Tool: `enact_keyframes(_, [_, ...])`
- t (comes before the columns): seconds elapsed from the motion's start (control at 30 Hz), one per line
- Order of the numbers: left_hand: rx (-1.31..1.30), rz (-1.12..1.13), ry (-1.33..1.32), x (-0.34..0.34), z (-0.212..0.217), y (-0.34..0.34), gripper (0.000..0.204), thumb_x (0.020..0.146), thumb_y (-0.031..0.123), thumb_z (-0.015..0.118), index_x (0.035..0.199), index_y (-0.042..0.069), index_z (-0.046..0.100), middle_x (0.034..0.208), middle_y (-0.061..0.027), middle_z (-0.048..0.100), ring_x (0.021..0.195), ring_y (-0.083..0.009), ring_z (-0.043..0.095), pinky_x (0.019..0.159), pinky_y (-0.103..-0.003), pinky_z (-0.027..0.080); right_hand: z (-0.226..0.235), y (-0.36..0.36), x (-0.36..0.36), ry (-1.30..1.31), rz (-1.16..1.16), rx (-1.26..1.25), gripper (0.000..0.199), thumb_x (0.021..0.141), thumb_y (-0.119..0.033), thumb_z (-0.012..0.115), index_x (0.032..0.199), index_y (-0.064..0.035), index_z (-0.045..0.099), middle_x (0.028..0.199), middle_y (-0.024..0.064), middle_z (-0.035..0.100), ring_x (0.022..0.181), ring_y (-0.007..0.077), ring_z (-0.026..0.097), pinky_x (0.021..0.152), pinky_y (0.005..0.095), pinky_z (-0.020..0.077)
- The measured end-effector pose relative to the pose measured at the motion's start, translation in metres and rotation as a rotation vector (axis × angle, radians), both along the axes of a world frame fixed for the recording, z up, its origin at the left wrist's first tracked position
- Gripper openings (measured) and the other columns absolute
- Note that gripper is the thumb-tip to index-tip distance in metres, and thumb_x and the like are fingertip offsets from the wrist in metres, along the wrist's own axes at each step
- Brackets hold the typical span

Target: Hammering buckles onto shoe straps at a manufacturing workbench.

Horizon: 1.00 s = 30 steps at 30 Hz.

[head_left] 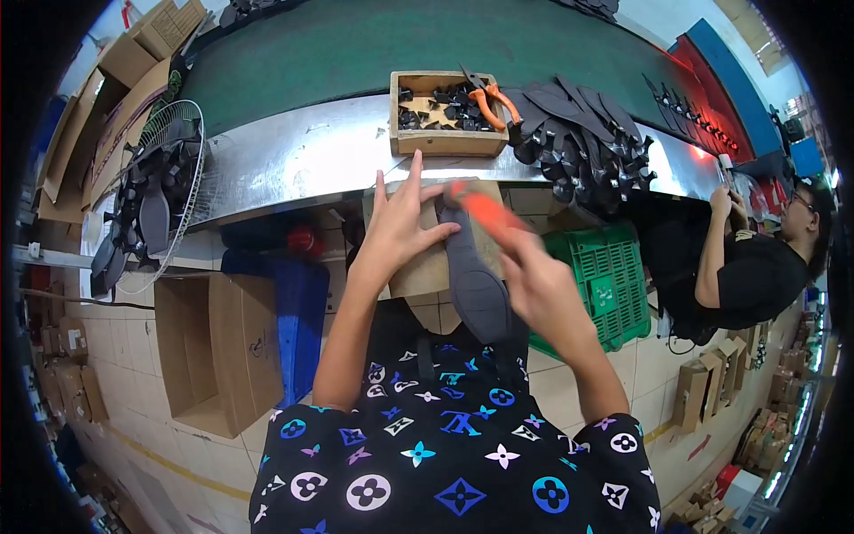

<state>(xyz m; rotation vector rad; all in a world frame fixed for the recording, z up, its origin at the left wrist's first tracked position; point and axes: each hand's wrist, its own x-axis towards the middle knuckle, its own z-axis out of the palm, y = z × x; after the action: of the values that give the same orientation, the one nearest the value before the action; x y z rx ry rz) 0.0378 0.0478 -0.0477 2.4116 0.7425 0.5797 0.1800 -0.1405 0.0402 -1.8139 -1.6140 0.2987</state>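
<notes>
Under the flat, open left hand lies a dark sole; right hand grips an orange tool.

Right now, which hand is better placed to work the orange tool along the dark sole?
Probably the right. The right hand already has its grip on the orange tool, blurred, at the top of the dark sole. The left hand lies open, fingers spread, pressing the sole's upper edge.

Scene evenly, brightly lit from overhead. Glare seen on metal surface toward 11 o'clock. Right hand smeared by motion blur. Straight edges bent by fisheye; corners blacked out.
</notes>
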Motion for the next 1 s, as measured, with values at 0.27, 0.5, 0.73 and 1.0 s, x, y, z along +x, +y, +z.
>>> enact_keyframes(0.27, [-0.074, -0.02, -0.039, -0.004, 0.006, 0.0, 0.096, 0.08, 0.048, 0.074, 0.156, 0.014, 0.026, 0.135, 0.0048, 0.062, 0.143, -0.0255, 0.037, 0.116, -0.067, -0.005, 0.03, -0.031, 0.041, 0.68, 0.231, 0.254, 0.022, 0.095, -0.008, 0.059, 0.115, 0.0001, 0.058, 0.084, 0.0103, 0.067, 0.069, 0.0271, 0.067, 0.059, 0.0409, 0.0493])
enact_keyframes(0.5, [0.238, -0.048, -0.1, -0.001, -0.001, 0.004, 0.034, 0.084, 0.036, 0.071, 0.115, 0.022, 0.073, 0.114, 0.0007, 0.071, 0.132, -0.0267, 0.051, 0.115, -0.068, 0.01, 0.03, -0.001, 0.029, -0.016, 0.007, 0.053, 0.018, 0.093, -0.009, 0.063, 0.109, 0.0001, 0.061, 0.081, 0.0193, 0.065, 0.072, 0.0361, 0.067, 0.064, 0.0375, 0.0522])
enact_keyframes(0.73, [-0.398, -0.477, -0.248, -0.038, 0.073, -0.055, 0.019, 0.086, 0.015, 0.071, 0.089, -0.003, 0.066, 0.084, -0.0126, 0.065, 0.072, -0.0266, 0.064, 0.06, -0.033, 0.047, -0.003, 0.017, 0.043, -0.067, 0.046, 0.166, 0.028, 0.091, -0.012, 0.066, 0.117, -0.0018, 0.061, 0.085, 0.0129, 0.065, 0.067, 0.0296, 0.063, 0.061, 0.0357, 0.051])
enact_keyframes(1.0, [-1.051, -0.398, -0.308, -0.057, 0.109, -0.102, 0.018, 0.094, 0.012, 0.064, 0.087, -0.005, 0.064, 0.079, -0.0067, 0.055, 0.08, -0.0148, 0.06, 0.071, -0.03, 0.044, -0.044, 0.026, 0.022, -0.075, 0.297, -0.031, 0.039, 0.089, -0.025, 0.068, 0.121, -0.0042, 0.063, 0.112, 0.0121, 0.063, 0.103, 0.0303, 0.062, 0.087, 0.0405, 0.0505])
